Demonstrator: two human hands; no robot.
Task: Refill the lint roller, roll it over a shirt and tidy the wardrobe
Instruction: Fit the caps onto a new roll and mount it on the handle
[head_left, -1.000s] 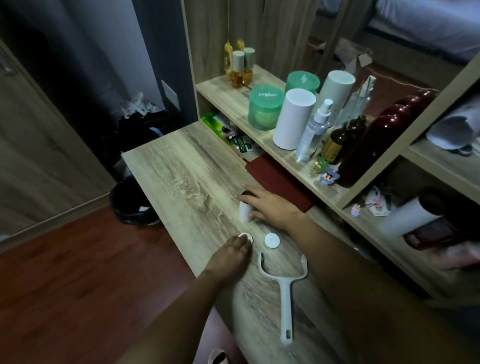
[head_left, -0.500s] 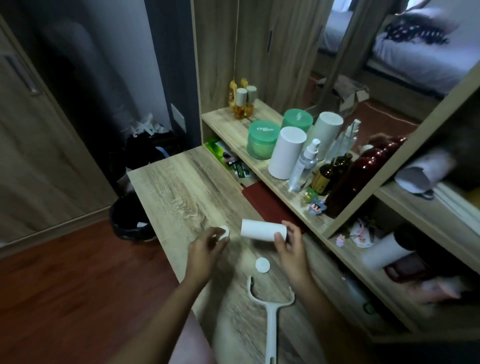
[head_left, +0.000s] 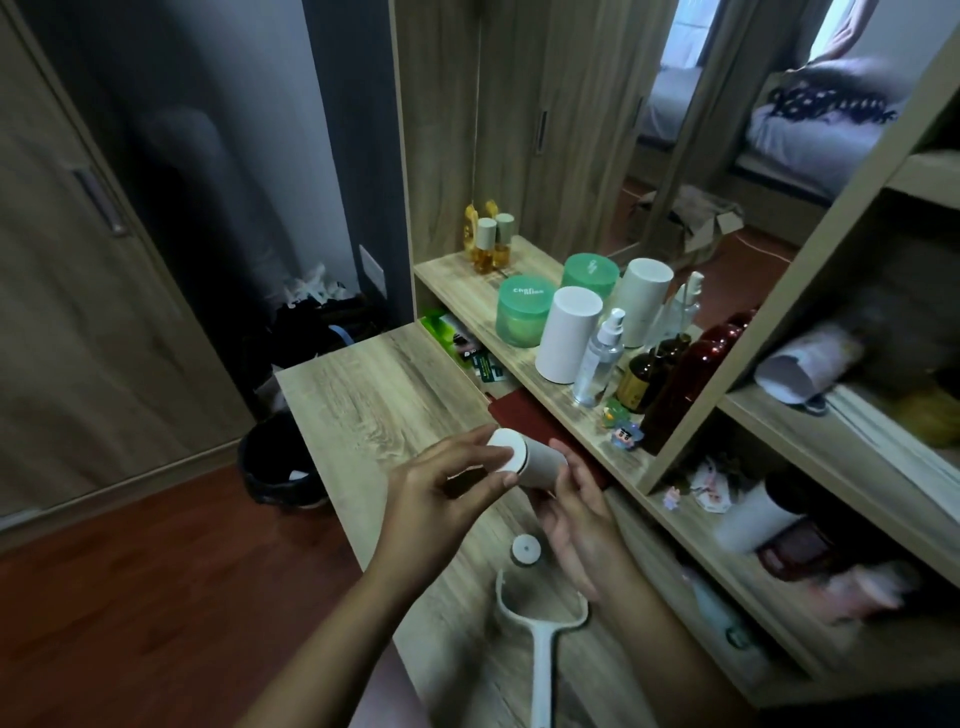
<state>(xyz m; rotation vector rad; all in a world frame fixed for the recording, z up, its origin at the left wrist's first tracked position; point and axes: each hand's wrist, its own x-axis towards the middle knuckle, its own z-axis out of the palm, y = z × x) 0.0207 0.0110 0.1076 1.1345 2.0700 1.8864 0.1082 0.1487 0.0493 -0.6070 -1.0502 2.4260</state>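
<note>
Faintly lettered green jar beyond roll

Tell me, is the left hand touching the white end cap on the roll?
Touching. The head view shows the left hand pinching the end cap between thumb and fingers, on the roll that the right hand holds.

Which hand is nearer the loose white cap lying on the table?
Right. The right hand holds the roll just beside the cap; the left hand is farther off, at the roll's capped end.
</note>
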